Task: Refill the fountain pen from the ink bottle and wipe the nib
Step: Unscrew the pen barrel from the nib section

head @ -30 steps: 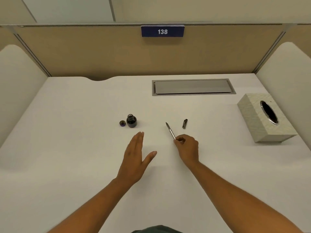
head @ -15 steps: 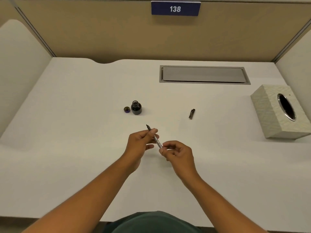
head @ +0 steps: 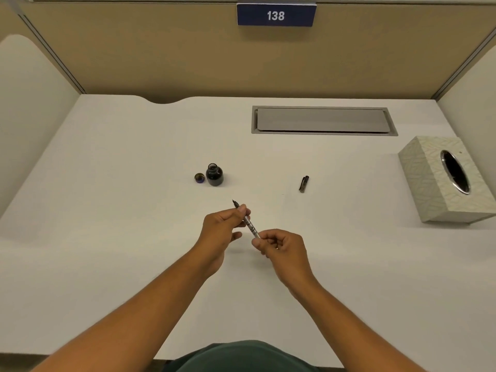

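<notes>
Both hands pinch the pen [head: 249, 222]: left hand [head: 221, 232] near the nib, right hand [head: 281, 247] at the back. Its tip points up-left toward the open ink bottle [head: 214, 175].

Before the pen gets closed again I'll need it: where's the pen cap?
The pen cap lies on the desk, right of the ink bottle, beyond the right hand.

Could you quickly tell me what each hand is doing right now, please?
Left hand: closed on the fountain pen near its nib.
Right hand: closed on the pen's back end.
</notes>
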`<action>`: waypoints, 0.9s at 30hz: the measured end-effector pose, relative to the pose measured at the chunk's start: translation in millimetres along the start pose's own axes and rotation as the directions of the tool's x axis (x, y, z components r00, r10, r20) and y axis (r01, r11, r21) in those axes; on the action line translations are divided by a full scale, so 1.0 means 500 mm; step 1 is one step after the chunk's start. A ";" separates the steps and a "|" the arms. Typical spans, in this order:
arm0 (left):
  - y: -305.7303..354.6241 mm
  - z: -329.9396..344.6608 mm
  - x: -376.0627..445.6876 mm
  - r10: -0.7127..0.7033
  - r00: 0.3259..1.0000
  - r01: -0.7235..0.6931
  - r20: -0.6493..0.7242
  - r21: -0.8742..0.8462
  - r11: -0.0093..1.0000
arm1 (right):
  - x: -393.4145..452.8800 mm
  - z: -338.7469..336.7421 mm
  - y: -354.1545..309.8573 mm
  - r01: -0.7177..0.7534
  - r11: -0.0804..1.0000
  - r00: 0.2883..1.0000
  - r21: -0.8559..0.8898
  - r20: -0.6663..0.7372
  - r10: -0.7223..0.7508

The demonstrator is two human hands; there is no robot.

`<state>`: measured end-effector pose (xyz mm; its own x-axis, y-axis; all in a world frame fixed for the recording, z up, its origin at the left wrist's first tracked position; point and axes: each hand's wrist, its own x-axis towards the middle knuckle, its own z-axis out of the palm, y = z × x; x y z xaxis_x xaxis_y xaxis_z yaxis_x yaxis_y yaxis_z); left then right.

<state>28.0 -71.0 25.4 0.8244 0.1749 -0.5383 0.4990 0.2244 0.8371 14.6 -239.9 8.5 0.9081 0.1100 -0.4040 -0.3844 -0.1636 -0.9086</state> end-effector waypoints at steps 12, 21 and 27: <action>0.005 0.005 0.011 -0.046 0.998 0.041 -0.032 -0.133 0.990 | -0.010 0.010 -0.004 -0.115 0.987 0.991 0.113 0.075 0.108; 0.001 0.009 0.009 -0.050 0.998 0.044 -0.024 -0.191 0.981 | -0.019 0.006 -0.012 -0.085 0.976 0.996 0.202 -0.018 0.091; 0.001 0.014 0.008 -0.051 0.999 0.045 -0.018 -0.231 0.972 | -0.014 -0.001 -0.021 -0.145 0.956 0.989 0.253 0.031 0.142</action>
<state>33.4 -77.0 24.4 0.7933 0.1802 -0.5816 0.4605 0.4473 0.7667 12.2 -239.4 21.1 0.8387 0.1162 -0.5320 -0.5416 0.0760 -0.8372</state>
